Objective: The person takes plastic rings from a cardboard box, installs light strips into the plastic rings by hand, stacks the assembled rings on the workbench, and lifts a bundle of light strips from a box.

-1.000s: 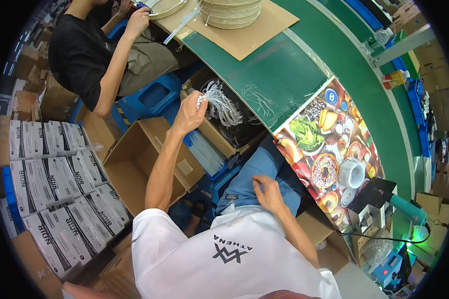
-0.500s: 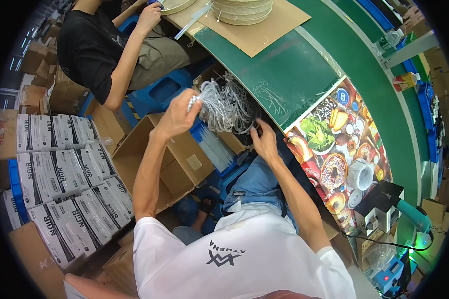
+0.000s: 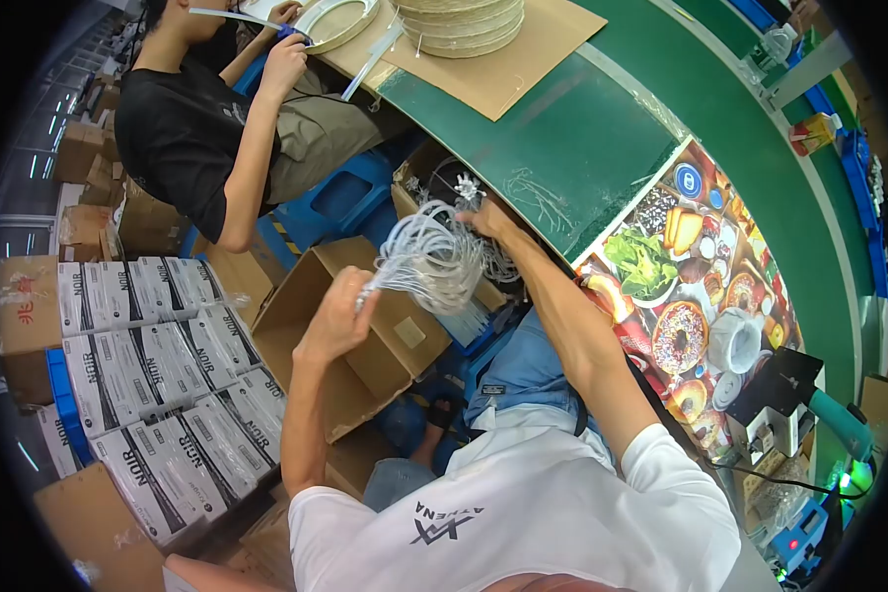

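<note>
My left hand is closed around the gathered end of a bundle of looped white cords, held over an open cardboard box. The loops fan out to the right of that fist. My right hand reaches to the bench edge, fingers closed around a second bundle of white cords, whose bunched pale ends stick out above it. More cords hang below it, partly hidden by the first bundle. A carton sits behind the cords beside the bench.
The green bench bears a food-print mat, thin loose strands and a stack of round cream pieces on cardboard. A co-worker sits at the far left. Wrapped NOIR packs are stacked at the left.
My left hand has moved down and left, drawing its cord bundle away from the carton. My right hand has moved up and left, closing on cords near the bench edge.
</note>
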Action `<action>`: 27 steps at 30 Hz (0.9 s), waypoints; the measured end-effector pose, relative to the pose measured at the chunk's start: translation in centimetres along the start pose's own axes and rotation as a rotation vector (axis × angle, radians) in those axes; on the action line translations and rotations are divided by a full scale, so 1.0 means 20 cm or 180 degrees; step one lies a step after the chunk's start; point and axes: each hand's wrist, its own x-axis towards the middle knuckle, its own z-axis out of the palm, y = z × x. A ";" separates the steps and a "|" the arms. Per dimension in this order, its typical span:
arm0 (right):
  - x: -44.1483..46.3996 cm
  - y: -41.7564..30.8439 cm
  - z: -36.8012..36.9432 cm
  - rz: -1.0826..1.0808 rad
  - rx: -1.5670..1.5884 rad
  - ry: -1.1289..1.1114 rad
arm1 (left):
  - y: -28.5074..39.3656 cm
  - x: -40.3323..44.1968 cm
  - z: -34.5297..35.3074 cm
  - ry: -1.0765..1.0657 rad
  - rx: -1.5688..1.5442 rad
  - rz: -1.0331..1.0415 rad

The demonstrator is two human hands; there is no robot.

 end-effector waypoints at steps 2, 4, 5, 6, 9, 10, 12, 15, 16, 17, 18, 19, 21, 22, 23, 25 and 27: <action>0.00 0.04 0.01 0.0107 0.0475 -0.0210 | -0.16 -0.08 0.02 0.0177 -0.0123 -0.0472; -0.07 -0.03 -0.04 0.0288 0.0324 0.0224 | -0.38 -0.16 0.06 0.0367 -0.0233 -0.0911; -0.11 -0.08 -0.07 0.0473 0.0171 0.0659 | -0.52 -0.20 0.10 0.0526 -0.0467 -0.1193; -0.13 -0.12 -0.09 0.0303 -0.0202 0.0715 | -0.61 -0.23 0.15 0.0686 -0.0710 -0.1485; -0.22 -0.23 -0.17 0.0298 0.0170 0.0022 | -0.73 -0.18 0.24 0.1220 -0.0934 -0.1455; -0.25 -0.17 -0.07 -0.1204 0.0226 0.1296 | -0.74 -0.12 0.25 0.1277 -0.0871 -0.1500; -0.31 -0.23 -0.10 -0.1674 0.0129 0.1526 | -0.75 0.04 0.22 0.1492 -0.0662 -0.1395; -0.43 -0.28 -0.09 -0.1532 0.0961 0.1719 | -0.94 0.24 0.14 0.1663 -0.0784 -0.1305; -0.47 -0.30 -0.12 -0.1592 0.0811 0.2027 | -0.99 0.30 0.11 0.1703 -0.0916 -0.1219; -0.53 -0.33 -0.16 -0.1345 0.1180 0.1990 | -0.95 0.37 0.08 0.1713 -0.1557 -0.1385; -0.58 -0.33 -0.19 -0.1160 0.1353 0.2055 | -1.02 0.44 0.09 0.1617 -0.1682 -0.1190; -0.61 -0.33 -0.21 -0.0976 0.1522 0.2121 | -0.95 0.49 0.06 0.1581 -0.1558 -0.1069; -0.64 -0.30 -0.25 -0.0233 0.1632 0.1850 | -0.90 0.61 0.03 0.1567 -0.1334 -0.0853; -0.64 -0.22 -0.18 -0.0689 0.2736 0.1786 | -0.84 0.64 0.01 0.1585 -0.1386 -0.0734; -0.67 -0.15 -0.13 -0.0712 0.2717 0.1739 | -0.76 0.66 -0.02 0.1601 -0.1430 -0.0608; -0.70 -0.04 -0.10 -0.1047 0.1801 0.1404 | -0.57 0.63 -0.10 0.1444 -0.1016 -0.0334; -0.68 0.03 -0.05 -0.1004 0.1751 0.1871 | -0.40 0.55 -0.16 0.1186 -0.0825 -0.0251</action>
